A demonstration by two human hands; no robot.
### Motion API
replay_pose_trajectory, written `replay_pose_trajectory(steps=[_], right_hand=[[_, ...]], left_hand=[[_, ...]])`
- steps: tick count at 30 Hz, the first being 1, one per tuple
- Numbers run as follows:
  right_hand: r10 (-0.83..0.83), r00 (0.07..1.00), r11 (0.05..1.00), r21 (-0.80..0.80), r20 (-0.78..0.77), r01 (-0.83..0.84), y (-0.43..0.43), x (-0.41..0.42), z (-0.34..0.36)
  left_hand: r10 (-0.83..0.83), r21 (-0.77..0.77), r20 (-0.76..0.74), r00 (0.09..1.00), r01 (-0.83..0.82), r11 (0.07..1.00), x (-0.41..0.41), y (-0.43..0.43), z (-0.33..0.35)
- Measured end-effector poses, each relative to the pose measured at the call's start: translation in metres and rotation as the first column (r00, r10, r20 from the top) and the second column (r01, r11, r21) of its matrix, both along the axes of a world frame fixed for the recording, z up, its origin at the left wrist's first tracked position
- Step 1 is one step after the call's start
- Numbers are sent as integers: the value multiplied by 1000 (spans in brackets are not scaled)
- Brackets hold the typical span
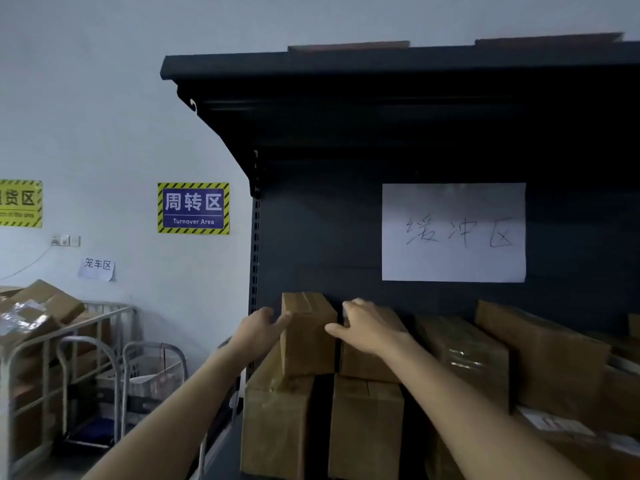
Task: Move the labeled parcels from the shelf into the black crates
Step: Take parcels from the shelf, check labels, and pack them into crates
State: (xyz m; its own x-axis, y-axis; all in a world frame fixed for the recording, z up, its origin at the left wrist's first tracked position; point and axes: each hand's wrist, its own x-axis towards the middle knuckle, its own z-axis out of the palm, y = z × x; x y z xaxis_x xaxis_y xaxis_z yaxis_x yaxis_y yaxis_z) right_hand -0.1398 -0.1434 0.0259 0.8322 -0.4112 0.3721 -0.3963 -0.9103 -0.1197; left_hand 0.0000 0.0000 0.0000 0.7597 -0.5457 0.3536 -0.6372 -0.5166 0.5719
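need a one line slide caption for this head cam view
Both hands, left hand and right hand, reach for an upright cardboard parcel on the dark shelf.

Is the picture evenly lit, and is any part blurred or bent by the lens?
Head view: the pale wall is bright, the dark metal shelf interior is deeply shadowed; glare shines on the tape-wrapped brown cardboard parcel; both forearms stretch at the wide-angle edges; detail is soft throughout.
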Motion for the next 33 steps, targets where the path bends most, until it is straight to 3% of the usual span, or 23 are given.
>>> replay_pose_trajectory(steps=[4, 7, 12, 16, 19, 24, 29, 33], right_hand=[[-23, 998, 999, -38, -52, 21, 6, 23, -4], [26, 998, 999, -43, 51, -24, 12, 32, -9], [239, 931, 908, 278, 275, -314, 30, 29, -31], [392, 809, 799, 274, 438, -535, 53, 24, -45], [482, 755, 785, 163, 444, -597, 67, 22, -44], [589, 721, 783, -35, 366, -621, 85, 23, -44], [569, 718, 792, -34, 401, -609, 92, 18, -55], [368, 825, 869, 158, 429, -469, 81, 10, -63]], left_hand=[[-96, -123, -235, 967, 69, 990, 4, -13, -1], [-179, -329, -426, 887, 32, 944, 9, -19, -2], [-308, -641, -556, 772, -161, 751, 9, 3, -10], [-461, -756, -567, 683, -209, 620, -1, 36, -14], [-482, -683, -565, 670, -53, 728, -8, 60, -11], [-333, -432, -485, 809, 109, 895, -10, 85, -11], [-342, -433, -471, 813, 125, 893, -16, 94, -18], [-375, -536, -455, 808, 88, 840, -18, 98, -24]])
